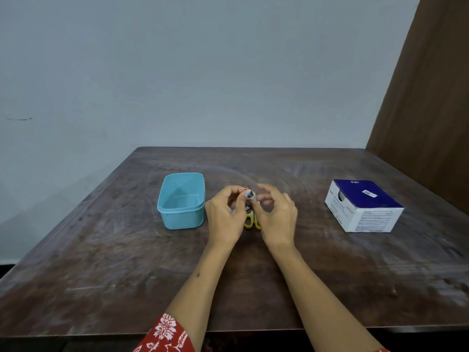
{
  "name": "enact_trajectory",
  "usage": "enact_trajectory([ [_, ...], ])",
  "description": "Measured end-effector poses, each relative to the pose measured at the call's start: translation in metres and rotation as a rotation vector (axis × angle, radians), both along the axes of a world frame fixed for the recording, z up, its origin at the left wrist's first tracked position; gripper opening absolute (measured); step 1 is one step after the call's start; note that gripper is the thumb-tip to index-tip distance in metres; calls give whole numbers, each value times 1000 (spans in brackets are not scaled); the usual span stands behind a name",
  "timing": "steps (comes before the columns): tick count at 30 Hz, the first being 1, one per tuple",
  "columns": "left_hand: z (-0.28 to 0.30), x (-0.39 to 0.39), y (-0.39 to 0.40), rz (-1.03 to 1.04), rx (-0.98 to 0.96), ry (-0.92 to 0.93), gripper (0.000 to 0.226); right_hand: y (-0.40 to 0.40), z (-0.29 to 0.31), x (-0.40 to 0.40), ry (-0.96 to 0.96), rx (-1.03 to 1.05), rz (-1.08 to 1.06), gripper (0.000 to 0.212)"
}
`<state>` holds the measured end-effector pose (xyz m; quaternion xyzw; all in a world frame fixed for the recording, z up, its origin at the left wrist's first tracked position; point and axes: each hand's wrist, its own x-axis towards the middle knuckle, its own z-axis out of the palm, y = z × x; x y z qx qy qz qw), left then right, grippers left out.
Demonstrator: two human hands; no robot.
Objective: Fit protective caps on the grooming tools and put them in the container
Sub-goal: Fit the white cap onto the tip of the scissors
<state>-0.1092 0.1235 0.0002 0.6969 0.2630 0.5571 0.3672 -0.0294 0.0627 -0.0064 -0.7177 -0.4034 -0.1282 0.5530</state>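
Both hands meet above the middle of the table. My left hand pinches a small grooming tool with a blue handle, whose thin dark tip points up. My right hand holds a small pale cap at the tool's upper end with curled fingers. Small scissors with yellow handles lie on the table under and between the hands, mostly hidden. A light blue plastic container stands open just left of my left hand, with nothing visible inside.
A white and dark blue cardboard box sits at the right side of the dark wooden table. A grey wall stands behind the table. A brown panel rises at the far right.
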Motion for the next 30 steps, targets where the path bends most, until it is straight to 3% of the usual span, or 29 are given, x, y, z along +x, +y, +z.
enact_trajectory([
  [5, -1, -1, 1, 25, 32, -5, 6, -1, 0, -1, -17, -15, 2, 15],
  [14, 0, -1, -1, 23, 89, -2, 7, 1, -1, 0, -42, -19, -28, 11],
  [19, 1, -2, -1, 33, 140, 5, 8, 1, -4, 3, 37, -129, -51, 9],
  [30, 1, -3, 0, 29, 161, -5, 8, 0, -4, 1, 106, -23, 20, 46],
])
